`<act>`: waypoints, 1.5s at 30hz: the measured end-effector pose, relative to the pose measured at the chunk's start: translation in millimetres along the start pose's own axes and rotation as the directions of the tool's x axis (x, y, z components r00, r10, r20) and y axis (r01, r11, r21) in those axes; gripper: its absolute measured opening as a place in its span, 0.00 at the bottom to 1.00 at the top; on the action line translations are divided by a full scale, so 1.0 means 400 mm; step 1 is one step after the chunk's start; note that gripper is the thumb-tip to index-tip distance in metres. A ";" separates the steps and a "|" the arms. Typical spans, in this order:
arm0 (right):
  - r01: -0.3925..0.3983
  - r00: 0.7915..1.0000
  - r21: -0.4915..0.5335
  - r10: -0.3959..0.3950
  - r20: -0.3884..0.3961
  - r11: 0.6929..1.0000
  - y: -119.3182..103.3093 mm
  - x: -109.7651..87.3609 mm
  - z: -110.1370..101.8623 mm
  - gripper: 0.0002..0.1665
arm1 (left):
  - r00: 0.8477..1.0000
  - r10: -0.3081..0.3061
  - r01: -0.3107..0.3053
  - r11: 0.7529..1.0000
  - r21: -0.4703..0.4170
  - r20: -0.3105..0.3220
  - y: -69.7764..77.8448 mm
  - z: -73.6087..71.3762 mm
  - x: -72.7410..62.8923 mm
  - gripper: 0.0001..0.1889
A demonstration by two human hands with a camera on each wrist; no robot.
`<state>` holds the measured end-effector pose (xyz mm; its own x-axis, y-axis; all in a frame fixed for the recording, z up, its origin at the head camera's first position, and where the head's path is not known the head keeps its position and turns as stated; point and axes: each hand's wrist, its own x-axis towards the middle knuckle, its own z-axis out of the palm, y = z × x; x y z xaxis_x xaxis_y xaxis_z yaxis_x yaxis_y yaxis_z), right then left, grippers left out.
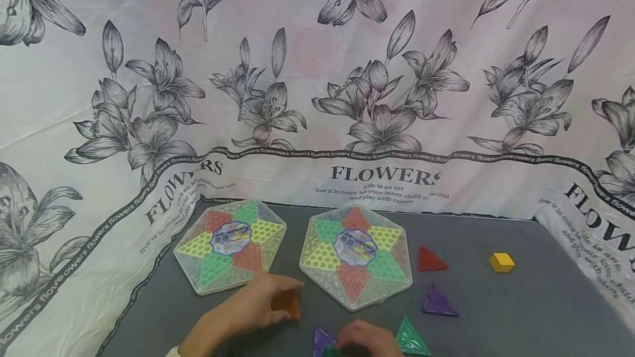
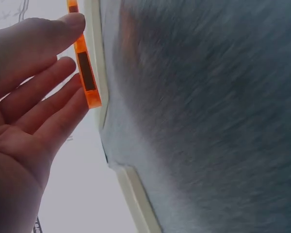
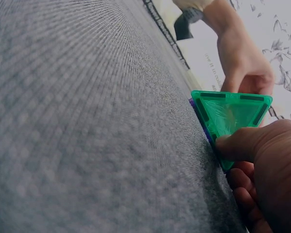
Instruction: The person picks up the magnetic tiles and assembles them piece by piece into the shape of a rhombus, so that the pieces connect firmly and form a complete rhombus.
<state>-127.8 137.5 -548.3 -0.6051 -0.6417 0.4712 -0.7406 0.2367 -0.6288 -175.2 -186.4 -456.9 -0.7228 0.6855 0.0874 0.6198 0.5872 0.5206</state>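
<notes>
My left hand [image 1: 250,304] pinches an orange magnetic tile [image 2: 87,70] between thumb and fingers, its narrow edge facing the left wrist camera. This orange tile stands near the table in front of the hexagonal boxes. Low in the head view, my right hand [image 1: 371,337] grips a green triangular magnetic tile [image 3: 230,114], the thumb pressed on its face. Along one side of the green tile shows a sliver of purple. A purple tile [image 1: 322,340] lies at the right hand's left side, and another green triangle [image 1: 410,339] lies to its right.
Two clear hexagonal boxes with coloured star-pattern boards lie behind the hands, a left box [image 1: 210,281] and a right box [image 1: 353,303]. To the right are a red triangle [image 1: 430,259], a purple triangle [image 1: 439,303] and a yellow cube [image 1: 502,263]. A flowered cloth [image 1: 317,92] hangs behind.
</notes>
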 end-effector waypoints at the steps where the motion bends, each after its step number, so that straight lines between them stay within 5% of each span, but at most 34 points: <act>1: 0.000 1.000 -0.002 0.000 -0.009 1.000 0.000 -0.001 0.001 0.10 | 1.000 0.015 -0.015 1.000 -0.009 0.008 0.002 0.005 -0.004 0.29; 7: 0.001 0.998 -0.025 -0.003 -0.065 1.000 0.001 -0.008 0.009 0.09 | 0.993 0.109 -0.109 0.994 -0.014 0.038 -0.007 0.048 -0.020 0.28; 13: -0.020 0.997 -0.022 0.018 -0.073 1.000 -0.005 -0.008 0.012 0.09 | 0.989 0.131 -0.131 0.991 -0.012 0.073 0.017 0.065 -0.032 0.26; 18: -0.004 0.996 -0.041 0.000 -0.093 0.999 -0.011 -0.008 0.014 0.12 | 0.991 0.114 -0.111 0.993 -0.043 0.076 0.036 0.065 -0.041 0.26; 25: -0.029 0.995 -0.012 0.028 -0.095 1.000 -0.017 -0.007 0.017 0.12 | 0.997 -0.032 0.032 0.999 -0.003 0.068 0.028 0.053 -0.064 0.30; 32: -0.031 0.994 -0.013 0.030 -0.105 0.999 -0.019 -0.003 0.017 0.15 | 0.997 -0.028 0.029 1.000 -0.004 0.078 0.031 0.052 -0.062 0.22; 38: -0.008 0.993 -0.023 0.005 -0.120 1.000 -0.016 -0.005 0.018 0.16 | 0.993 0.095 -0.096 0.995 0.005 0.075 0.005 0.084 -0.054 0.21; 41: -0.007 0.992 -0.020 0.004 -0.129 1.000 -0.015 -0.007 0.019 0.17 | 0.977 0.212 -0.214 0.976 0.045 0.032 -0.037 0.126 -0.041 0.22; 45: -0.009 0.992 -0.014 0.007 -0.129 1.000 -0.015 -0.008 0.021 0.17 | 0.962 0.272 -0.273 0.962 0.019 0.034 -0.029 0.138 -0.038 0.21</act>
<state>-118.9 132.1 -551.4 -0.6428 -0.5410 0.5423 -0.7393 0.2529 -0.6240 -154.5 -179.8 -511.1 -0.5158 0.8338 0.1968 0.7993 0.3857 0.4607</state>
